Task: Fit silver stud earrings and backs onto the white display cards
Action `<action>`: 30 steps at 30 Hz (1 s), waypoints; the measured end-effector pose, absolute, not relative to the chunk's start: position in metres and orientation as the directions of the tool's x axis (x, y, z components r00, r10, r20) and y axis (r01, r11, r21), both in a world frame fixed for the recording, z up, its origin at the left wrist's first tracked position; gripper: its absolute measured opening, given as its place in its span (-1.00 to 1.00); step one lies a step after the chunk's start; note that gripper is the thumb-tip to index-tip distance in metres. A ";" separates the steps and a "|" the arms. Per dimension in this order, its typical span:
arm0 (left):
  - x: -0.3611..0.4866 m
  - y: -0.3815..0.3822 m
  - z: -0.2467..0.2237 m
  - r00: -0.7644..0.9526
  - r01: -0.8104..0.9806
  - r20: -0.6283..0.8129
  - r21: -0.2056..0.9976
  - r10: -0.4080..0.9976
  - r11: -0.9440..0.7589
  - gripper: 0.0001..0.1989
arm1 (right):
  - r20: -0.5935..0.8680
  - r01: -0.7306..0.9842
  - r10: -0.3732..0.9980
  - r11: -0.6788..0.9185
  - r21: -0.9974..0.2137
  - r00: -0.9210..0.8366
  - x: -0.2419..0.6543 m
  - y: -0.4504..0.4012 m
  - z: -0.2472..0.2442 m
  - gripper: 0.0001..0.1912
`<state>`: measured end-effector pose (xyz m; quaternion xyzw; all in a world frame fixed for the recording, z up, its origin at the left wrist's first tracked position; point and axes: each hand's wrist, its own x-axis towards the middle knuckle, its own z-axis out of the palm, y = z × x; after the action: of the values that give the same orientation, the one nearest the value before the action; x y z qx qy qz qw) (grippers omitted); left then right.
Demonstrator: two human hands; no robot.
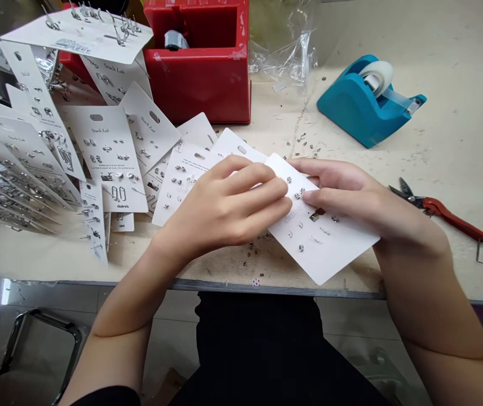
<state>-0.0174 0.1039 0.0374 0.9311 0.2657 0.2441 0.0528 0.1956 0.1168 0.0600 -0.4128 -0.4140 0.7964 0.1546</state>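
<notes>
A white jewelry card [329, 248] is tilted above the table near its front edge, its back side up, with small metal earring clasps and bits of tape on it. My right hand [346, 186] grips the card's upper right part, thumb on top near the clasps and fingers behind. My left hand [241, 203] is at the card's upper left edge, its fingers bent and pressed together; whatever its fingertips hold is hidden. Loose metal clasps [304, 144] are scattered on the table behind and below the hands.
Many jewelry cards [114, 152] stand and lean at the left. Behind them is a red tape dispenser [203, 84]. A blue tape dispenser [363, 107] sits at the back right, a plastic bag [283, 39] at the back, and red-handled cutters [456, 217] at the right.
</notes>
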 end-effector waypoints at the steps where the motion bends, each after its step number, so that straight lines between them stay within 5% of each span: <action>1: -0.017 0.104 0.038 0.743 0.458 0.439 0.216 0.505 -0.862 -0.84 | -0.532 0.094 0.579 -0.617 -0.781 -0.618 0.196 0.117 0.060 -0.43; 10: -0.009 0.109 0.041 0.763 0.336 0.634 -0.227 0.123 -0.914 -0.81 | -0.555 0.117 0.512 -0.657 -0.745 -0.656 0.203 0.118 0.057 -0.44; 13: -0.008 0.110 0.039 0.750 0.354 0.637 -0.161 0.177 -0.921 -0.82 | -0.552 0.113 0.517 -0.655 -0.747 -0.654 0.203 0.119 0.055 -0.45; 19: -0.004 0.109 0.038 0.715 0.396 0.472 0.335 0.516 -0.855 -0.84 | -0.551 0.138 0.521 -0.632 -0.762 -0.652 0.203 0.121 0.053 -0.49; 26: -0.006 0.104 0.023 0.715 0.382 0.576 0.151 0.395 -0.912 -0.91 | -0.576 0.203 0.493 -0.618 -0.759 -0.652 0.204 0.124 0.054 -0.48; 30: -0.003 0.103 0.018 0.647 0.460 0.577 0.226 0.499 -0.859 -0.91 | -0.573 0.195 0.502 -0.618 -0.761 -0.648 0.202 0.124 0.058 -0.49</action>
<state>-0.0032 0.1027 0.0177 0.9070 0.2641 0.3266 0.0296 0.2020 0.1237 0.0580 -0.4087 -0.4263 0.8013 0.0956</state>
